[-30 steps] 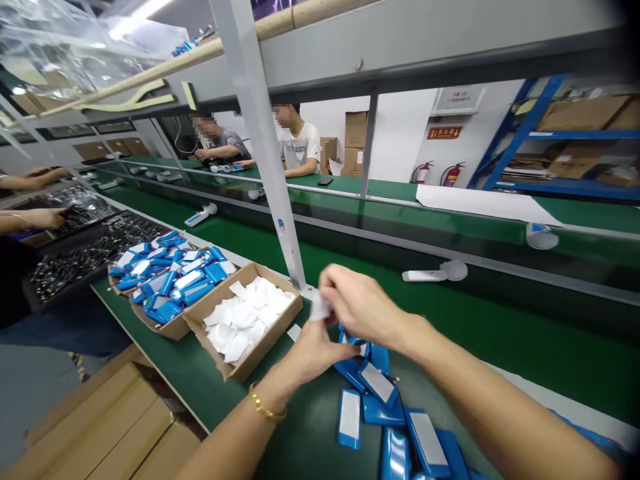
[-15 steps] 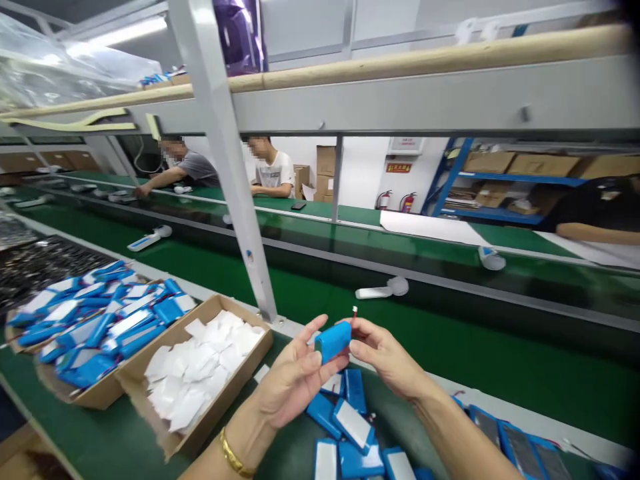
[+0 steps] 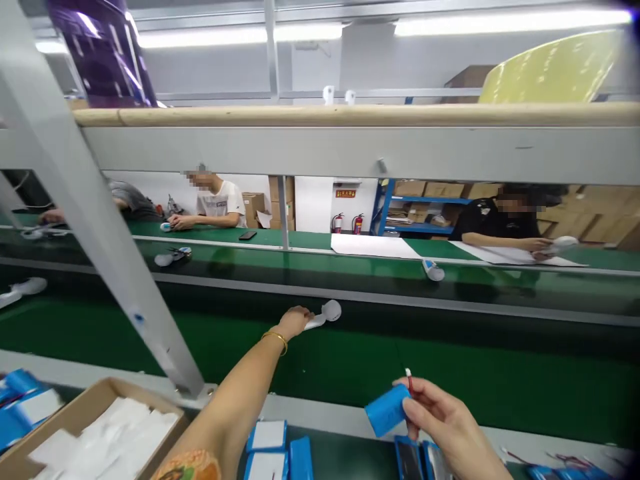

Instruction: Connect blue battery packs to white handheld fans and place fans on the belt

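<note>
My left hand (image 3: 295,323) is stretched out over the green conveyor belt (image 3: 360,363), its fingers closed on the handle of a white device with a round head (image 3: 331,311). In my right hand (image 3: 440,413) a blue battery pack (image 3: 387,410) is pinched at one end between thumb and fingers. A short red wire with a small white connector (image 3: 408,373) sticks up from the pack. Below my hands, more blue battery packs (image 3: 267,437) with white patches lie on the bench.
A cardboard box (image 3: 113,387) of white paper pieces stands at lower left, beside more blue packs (image 3: 23,413). A slanting metal post (image 3: 100,200) rises left of my arm. Across the belt, several people sit at a green bench, and one holds a white device (image 3: 565,244).
My left hand has let go of the battery pack and moved forward to the white device on the belt. The pack stays in my right hand. The view has turned right.
</note>
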The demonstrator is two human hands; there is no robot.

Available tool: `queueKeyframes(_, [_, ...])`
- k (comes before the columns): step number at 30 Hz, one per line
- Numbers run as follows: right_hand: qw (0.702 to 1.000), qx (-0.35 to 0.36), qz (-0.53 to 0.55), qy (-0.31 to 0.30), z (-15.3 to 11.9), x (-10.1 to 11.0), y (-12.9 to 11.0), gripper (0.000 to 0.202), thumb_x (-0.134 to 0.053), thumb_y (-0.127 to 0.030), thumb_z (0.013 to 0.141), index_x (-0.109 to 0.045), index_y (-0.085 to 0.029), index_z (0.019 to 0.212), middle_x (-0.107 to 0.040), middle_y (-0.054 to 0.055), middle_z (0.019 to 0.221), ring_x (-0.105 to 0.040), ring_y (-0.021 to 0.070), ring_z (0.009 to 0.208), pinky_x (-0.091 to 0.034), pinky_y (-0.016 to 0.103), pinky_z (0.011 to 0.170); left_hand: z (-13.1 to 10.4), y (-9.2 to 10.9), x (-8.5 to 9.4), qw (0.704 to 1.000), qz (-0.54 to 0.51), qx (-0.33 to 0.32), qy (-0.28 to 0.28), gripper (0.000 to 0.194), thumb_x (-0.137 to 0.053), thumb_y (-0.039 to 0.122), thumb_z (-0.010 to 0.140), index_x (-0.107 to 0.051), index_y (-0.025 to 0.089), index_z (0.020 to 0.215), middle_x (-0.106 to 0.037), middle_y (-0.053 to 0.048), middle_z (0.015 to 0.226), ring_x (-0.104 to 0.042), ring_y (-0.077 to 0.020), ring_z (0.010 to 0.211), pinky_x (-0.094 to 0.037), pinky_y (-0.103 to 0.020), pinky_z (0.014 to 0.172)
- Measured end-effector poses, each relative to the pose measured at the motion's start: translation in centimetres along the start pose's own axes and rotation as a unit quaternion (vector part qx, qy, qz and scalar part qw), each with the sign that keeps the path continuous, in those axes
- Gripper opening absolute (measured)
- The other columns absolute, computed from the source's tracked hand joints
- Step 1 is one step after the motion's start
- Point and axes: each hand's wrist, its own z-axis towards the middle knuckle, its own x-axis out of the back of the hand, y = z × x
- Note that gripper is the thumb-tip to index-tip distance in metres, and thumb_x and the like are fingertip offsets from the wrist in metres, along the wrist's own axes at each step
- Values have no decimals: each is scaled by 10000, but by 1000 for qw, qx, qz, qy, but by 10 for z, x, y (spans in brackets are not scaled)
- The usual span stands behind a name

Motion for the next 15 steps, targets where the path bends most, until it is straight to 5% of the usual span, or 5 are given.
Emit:
queueKeyframes(3, [1000,-3,10,22,-1,13,5,505,-749,-540,637,-667,-198,999,-614,33,767,-473,136,533,-416,292,515,18,-1,-18,999,42,1,-30,272,-586,382,867,-611,122,946,-610,-58,997,-580,-201,953,-476,-400,876])
queueKeyframes(7, [1000,2,-4,-7,7,18,7,342,-714,-483,717,-627,-188,869,-547,9,723,-477,139,612,-406,257,526,23,-5,-35,999,29,-13,-28,242,-607,359,850,-603,133,937,-591,-64,1036,-553,-194,981,-451,-405,901])
queueKeyframes(11, [998,16,-39,-53,24,6,6,275,-653,-423,795,-600,-186,925,-537,10,773,-473,140,668,-400,256,570,21,-3,-41,999,-46,13,15,344,-663,317,803,-550,125,1065,-578,-73,1035,-563,-201,940,-462,-409,866])
queueKeyframes(15, [993,74,-76,-48,41,-18,1,217,-630,-369,808,-595,-192,929,-537,4,786,-476,141,675,-400,268,602,-3,20,-49,982,-187,14,24,433,-683,280,760,-511,104,1116,-602,-109,1012,-589,-196,878,-480,-327,777])
